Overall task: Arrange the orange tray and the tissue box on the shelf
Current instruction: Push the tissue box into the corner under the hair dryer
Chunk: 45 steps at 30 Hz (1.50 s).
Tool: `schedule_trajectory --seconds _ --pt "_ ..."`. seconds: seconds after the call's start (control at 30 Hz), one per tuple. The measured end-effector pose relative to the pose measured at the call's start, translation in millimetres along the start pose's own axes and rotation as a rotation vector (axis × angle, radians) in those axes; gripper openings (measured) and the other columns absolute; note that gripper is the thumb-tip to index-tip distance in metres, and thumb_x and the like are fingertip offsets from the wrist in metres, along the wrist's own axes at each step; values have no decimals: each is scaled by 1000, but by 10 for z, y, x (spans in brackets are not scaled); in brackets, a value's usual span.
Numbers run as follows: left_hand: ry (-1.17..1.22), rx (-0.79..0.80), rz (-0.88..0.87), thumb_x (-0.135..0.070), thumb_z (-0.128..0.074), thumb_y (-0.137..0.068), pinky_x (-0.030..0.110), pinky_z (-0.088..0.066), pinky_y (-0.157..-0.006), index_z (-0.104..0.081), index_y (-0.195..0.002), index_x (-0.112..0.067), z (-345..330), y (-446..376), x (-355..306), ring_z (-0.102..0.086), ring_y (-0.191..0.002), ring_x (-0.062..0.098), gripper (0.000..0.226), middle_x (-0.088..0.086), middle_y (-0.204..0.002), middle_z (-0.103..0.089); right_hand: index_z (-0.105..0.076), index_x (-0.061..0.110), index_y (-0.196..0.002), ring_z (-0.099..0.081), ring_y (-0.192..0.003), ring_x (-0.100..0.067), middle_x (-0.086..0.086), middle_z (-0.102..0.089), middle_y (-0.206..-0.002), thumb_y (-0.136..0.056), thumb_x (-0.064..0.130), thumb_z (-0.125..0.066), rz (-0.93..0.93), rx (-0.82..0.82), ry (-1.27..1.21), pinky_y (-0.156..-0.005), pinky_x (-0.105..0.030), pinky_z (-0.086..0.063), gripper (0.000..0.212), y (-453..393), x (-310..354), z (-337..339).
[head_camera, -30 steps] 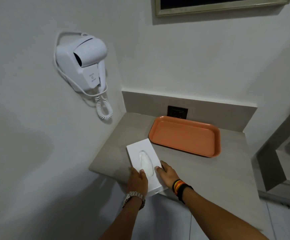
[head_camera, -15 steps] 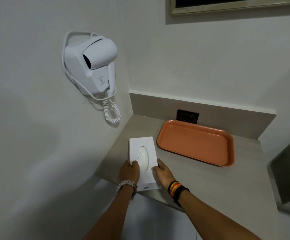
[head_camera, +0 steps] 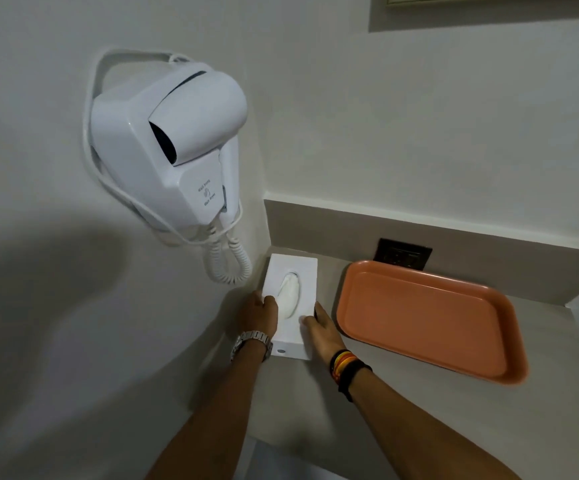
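Observation:
A white tissue box point(head_camera: 296, 276) with a tissue poking from its top slot lies on the grey shelf point(head_camera: 385, 393), in the back left corner close to the wall. My left hand point(head_camera: 259, 313) grips its left side and my right hand point(head_camera: 321, 329) grips its right side near the front end. The orange tray point(head_camera: 430, 318) lies flat and empty to the right of the box, a narrow gap between them.
A white wall-mounted hair dryer point(head_camera: 174, 150) with a coiled cord point(head_camera: 229, 263) hangs on the left wall just above the box. A dark power socket point(head_camera: 404, 253) sits in the backsplash behind the tray. A frame's lower edge shows at the top right.
Both hands have slid the tissue box from the shelf's front edge back into the left corner. The view has moved closer and to the left. The tray has stayed in place.

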<state>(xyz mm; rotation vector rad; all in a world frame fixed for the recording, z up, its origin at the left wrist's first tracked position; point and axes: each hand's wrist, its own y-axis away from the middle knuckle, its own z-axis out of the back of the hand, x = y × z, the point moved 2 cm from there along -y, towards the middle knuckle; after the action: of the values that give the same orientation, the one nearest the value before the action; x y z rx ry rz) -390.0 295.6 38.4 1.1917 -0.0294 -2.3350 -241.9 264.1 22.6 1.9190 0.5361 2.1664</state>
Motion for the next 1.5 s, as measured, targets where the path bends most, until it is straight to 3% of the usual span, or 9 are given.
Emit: schedule_trajectory --seconds 0.13,0.33,0.63,0.7,0.73,0.8,0.9,1.03,1.5 --pt "-27 -12 -19 -17 -44 -90 30 -39 -70 -64 -101 -4 9 -365 -43 -54 -79 28 26 12 -93 -64 -42 28 -147 -57 -122 -25 -3 -59 -140 -99 22 -44 9 2 16 -112 -44 -41 48 -312 53 -140" --pt "-81 -79 3 -10 -51 -85 31 -41 -63 -62 -84 7 31 -627 17 -54 -68 30 20 20 -79 -64 -12 22 -160 -24 -152 -24 -1 -21 -167 -101 33 -42 -98 19 55 -122 -36 -17 67 -554 1 -342" --pt "-98 0 -65 -10 -48 -91 40 -51 -73 -50 -68 -12 52 -743 47 -57 -77 32 23 8 -70 -53 -3 20 -160 -19 -154 -23 -2 -13 -168 -103 34 -38 -92 63 64 -122 -33 -14 68 -663 31 -431" --pt "-113 36 -154 -8 -48 -94 39 -49 -94 -62 -85 -24 33 -702 63 -59 -112 36 23 7 -101 -63 -2 20 -160 -21 -153 -22 -2 -13 -168 -104 35 -38 -61 81 113 -121 -31 -16 69 -621 20 -429" --pt "-148 48 -220 -9 -47 -97 39 -42 -108 -66 -115 -19 14 -663 93 -48 -133 33 28 8 -130 -60 -1 19 -161 -21 -153 -22 -2 -12 -168 -104 36 -37 -17 89 183 -119 -28 -16 69 -569 2 -422" --pt "-278 64 -359 -16 -42 -102 37 -25 -122 -41 -151 -16 -36 -525 214 -28 -150 25 49 5 -161 -34 0 19 -160 -11 -155 -18 -1 -4 -169 -104 39 -34 137 79 438 -120 -26 -10 69 -402 -89 -377" --pt "-461 53 -598 -23 -38 -105 44 -14 -127 -28 -156 -16 -109 -174 535 -11 -155 22 53 3 -166 -19 0 19 -160 8 -155 -18 -3 5 -169 -103 38 -26 396 10 844 -124 -33 3 66 -93 -334 -250" --pt "-629 65 -796 -26 -39 -101 48 -8 -125 -18 -159 -12 -184 205 925 -1 -156 23 63 7 -168 -7 5 17 -160 19 -153 -24 -7 16 -167 -102 41 -23 470 5 1104 -125 -47 10 68 238 -693 -120" --pt "-778 110 -677 -24 -51 -89 52 -10 -125 -2 -159 -12 -239 346 904 5 -155 23 86 3 -167 8 6 13 -159 15 -155 -24 -7 12 -168 -100 50 -16 282 30 1230 -117 -44 24 73 526 -1158 66"
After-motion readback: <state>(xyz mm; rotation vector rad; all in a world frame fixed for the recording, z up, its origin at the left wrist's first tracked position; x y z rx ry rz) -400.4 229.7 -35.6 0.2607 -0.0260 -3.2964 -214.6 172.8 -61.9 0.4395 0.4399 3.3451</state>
